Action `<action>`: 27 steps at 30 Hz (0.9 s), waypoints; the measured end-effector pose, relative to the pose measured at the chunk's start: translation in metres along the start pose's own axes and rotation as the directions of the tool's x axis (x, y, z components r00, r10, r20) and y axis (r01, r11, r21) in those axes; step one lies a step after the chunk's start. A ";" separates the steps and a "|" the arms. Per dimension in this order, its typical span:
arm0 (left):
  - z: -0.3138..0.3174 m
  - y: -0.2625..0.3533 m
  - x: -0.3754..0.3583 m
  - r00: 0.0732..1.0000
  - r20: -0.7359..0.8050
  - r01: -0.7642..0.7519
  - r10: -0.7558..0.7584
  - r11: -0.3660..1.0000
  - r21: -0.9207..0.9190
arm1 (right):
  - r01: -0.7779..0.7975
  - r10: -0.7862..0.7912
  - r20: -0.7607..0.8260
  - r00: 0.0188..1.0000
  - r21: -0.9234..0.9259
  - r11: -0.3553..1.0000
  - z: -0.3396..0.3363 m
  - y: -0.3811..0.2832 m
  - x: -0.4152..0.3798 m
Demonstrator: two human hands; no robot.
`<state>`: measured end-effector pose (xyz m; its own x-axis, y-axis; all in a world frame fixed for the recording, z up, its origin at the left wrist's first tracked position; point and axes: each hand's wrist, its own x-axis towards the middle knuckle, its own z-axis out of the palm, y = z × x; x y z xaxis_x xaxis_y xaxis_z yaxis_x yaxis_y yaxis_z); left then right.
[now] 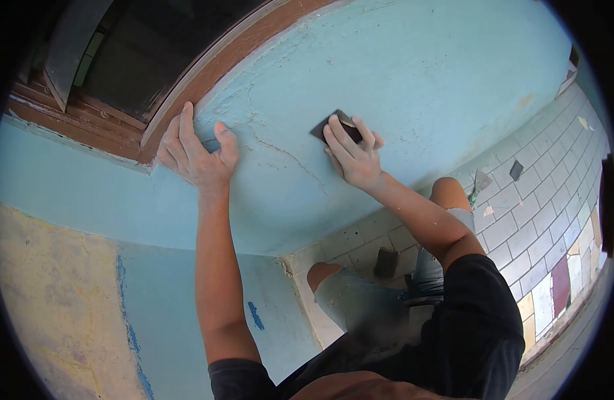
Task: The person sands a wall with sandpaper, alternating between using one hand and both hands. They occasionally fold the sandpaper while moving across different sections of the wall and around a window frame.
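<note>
My right hand (355, 152) presses a black piece of sandpaper (317, 129) against the light blue wall (413, 87), fingers laid over it. Dark corners of the sheet stick out past the fingertips. My left hand (199, 152) rests by the corner of the brown window frame (187, 87), fingers apart, with nothing held. Between the two hands, a thin crack (283, 152) runs across the paint, with rough, chipped patches near the frame.
A window pane (153, 60) is at upper left. On the tiled floor (533, 200) lie a putty knife (481, 183), a small dark piece (517, 170) and a dark block-like thing (385, 263) between my legs. Another wall section (53, 293) shows bare yellowish plaster.
</note>
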<state>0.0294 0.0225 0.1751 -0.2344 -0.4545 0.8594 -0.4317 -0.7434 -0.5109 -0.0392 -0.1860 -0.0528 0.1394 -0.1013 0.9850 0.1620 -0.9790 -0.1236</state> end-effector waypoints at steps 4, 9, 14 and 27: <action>-0.002 0.002 0.001 1.000 0.030 0.007 -0.007 1.000 0.000 | -0.240 0.239 -0.039 0.970 -0.031 0.970 -0.029 0.040 0.071; -0.003 0.004 0.001 0.999 0.041 0.014 -0.014 1.000 -0.007 | -0.464 0.430 -0.370 0.824 -0.004 0.886 -0.011 0.045 0.134; -0.001 0.002 0.003 1.000 0.023 0.006 -0.006 1.000 -0.015 | -0.003 0.004 0.017 1.000 -0.036 0.999 -0.016 0.037 0.007; -0.003 0.007 0.005 1.000 -0.002 0.012 -0.012 1.000 -0.022 | 0.090 -0.088 0.063 0.994 -0.035 0.995 -0.015 0.042 -0.008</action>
<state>0.0228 0.0165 0.1759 -0.2308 -0.4448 0.8654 -0.4536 -0.7377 -0.5001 -0.0487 -0.2286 -0.0641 0.1861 -0.0035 0.9825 0.1395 -0.9898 -0.0299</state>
